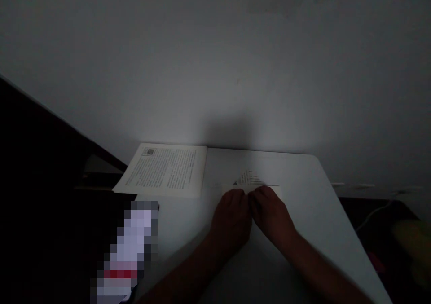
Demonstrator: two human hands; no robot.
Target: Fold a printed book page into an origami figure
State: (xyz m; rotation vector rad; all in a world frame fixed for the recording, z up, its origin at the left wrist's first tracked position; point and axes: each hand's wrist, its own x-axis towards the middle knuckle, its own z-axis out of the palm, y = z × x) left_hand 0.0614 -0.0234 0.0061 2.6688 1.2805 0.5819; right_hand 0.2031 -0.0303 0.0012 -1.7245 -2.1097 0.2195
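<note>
Just beyond the fingers (241,196) lay a folded paper (249,179), and past it the wall (235,70) closed off the desk (303,196). Left of the fingers a printed booklet (168,169) covered the far corner, and a dark mass (50,214) blocked the way farther left. Bare desk lay open to their right.

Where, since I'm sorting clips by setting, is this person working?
Likely a dim study corner indoors: a white table set against a plain wall, a printed booklet lying on it, and left hand and right hand pressing a folded printed sheet.
</note>
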